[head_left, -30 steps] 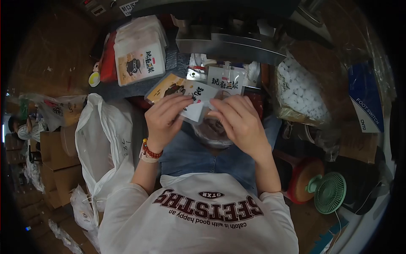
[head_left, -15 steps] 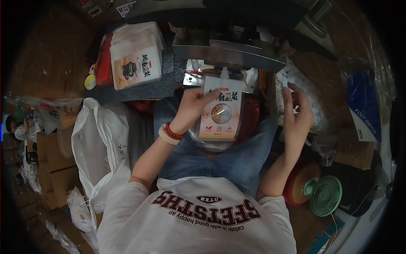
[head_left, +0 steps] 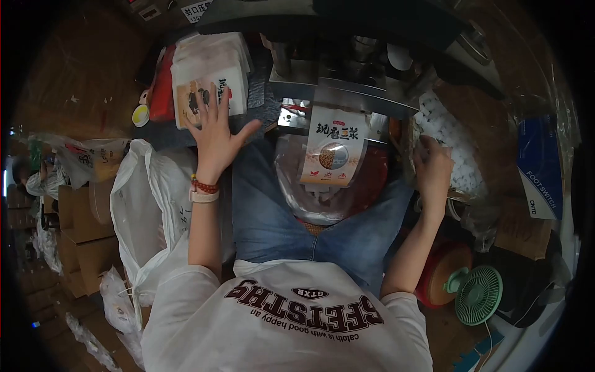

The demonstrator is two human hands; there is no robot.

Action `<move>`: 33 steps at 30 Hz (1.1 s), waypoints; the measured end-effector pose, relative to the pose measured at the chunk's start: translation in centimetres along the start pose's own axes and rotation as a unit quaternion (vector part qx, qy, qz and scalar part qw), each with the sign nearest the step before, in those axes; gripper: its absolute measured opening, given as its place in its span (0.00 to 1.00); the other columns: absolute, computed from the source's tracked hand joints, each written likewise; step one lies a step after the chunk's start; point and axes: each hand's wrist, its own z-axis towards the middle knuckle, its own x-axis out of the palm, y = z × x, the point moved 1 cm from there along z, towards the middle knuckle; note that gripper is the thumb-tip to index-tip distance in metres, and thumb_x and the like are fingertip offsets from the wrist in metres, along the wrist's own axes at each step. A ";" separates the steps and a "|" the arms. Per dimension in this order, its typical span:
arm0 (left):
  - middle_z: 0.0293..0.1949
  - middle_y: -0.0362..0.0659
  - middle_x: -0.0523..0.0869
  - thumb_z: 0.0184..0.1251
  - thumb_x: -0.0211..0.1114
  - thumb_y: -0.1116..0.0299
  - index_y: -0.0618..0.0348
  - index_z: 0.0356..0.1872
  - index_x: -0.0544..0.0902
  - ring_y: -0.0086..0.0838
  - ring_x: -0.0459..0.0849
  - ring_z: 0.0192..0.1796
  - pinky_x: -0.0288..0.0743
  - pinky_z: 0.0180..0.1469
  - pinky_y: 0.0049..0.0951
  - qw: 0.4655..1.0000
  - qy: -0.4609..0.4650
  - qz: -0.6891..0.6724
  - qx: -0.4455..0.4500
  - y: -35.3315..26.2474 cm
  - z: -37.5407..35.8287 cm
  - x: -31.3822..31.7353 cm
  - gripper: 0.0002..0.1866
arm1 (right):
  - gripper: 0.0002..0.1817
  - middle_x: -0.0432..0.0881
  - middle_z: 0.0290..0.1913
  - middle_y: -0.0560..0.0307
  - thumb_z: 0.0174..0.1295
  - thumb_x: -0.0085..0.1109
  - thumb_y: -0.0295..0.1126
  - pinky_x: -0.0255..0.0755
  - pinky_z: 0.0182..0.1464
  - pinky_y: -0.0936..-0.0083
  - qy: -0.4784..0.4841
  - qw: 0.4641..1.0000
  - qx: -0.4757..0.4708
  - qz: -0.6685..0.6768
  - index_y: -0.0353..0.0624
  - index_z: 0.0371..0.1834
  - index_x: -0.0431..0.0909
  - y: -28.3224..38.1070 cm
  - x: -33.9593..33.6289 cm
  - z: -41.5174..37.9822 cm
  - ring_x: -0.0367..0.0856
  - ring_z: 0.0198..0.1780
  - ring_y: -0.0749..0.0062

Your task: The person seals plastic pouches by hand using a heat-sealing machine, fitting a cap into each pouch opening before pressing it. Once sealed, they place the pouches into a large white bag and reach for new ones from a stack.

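Observation:
My left hand lies flat with fingers spread on a stack of white printed pouches at the upper left. My right hand reaches into a clear bag of small white sachets at the right; its fingers curl inward and what they hold cannot be told. Between my hands a printed pouch hangs by its top from the metal machine, above a clear plastic bag on my lap.
A large white plastic sack stands at my left, with cardboard boxes beyond it. A blue foot-switch box is at the right. A green fan and a red round object sit low right.
My left hand let go of the hanging pouch and moved left onto the pouch stack. My right hand dropped into the bag of white sachets. The pouch now hangs from the machine.

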 end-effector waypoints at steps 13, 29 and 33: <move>0.47 0.38 0.84 0.51 0.65 0.76 0.50 0.50 0.83 0.35 0.82 0.47 0.75 0.51 0.32 0.993 -0.008 -0.092 0.077 0.2 -3.8 -2.2 0.21 | 0.13 0.83 0.37 0.41 0.58 0.62 0.30 0.74 0.42 0.62 -0.047 0.997 0.046 -0.035 0.33 0.44 0.80 0.0 -0.7 -0.7 0.82 0.37 0.49; 0.41 0.44 0.87 0.44 0.60 0.84 0.60 0.39 0.85 0.39 0.84 0.48 0.77 0.51 0.34 0.941 -0.047 -0.326 0.082 -7.6 -6.2 -6.8 0.18 | 0.15 0.83 0.44 0.49 0.56 0.62 0.16 0.76 0.46 0.78 -0.017 0.733 0.048 0.679 0.35 0.47 0.74 6.5 -3.2 -4.5 0.83 0.43 0.72; 0.40 0.41 0.87 0.42 0.61 0.83 0.58 0.39 0.85 0.37 0.84 0.48 0.78 0.49 0.33 0.944 -0.055 -0.296 0.132 -9.2 -6.0 -7.2 0.19 | 0.16 0.84 0.39 0.49 0.51 0.63 0.13 0.76 0.45 0.78 0.085 0.728 0.012 0.680 0.31 0.45 0.76 8.9 -2.9 -6.9 0.82 0.40 0.73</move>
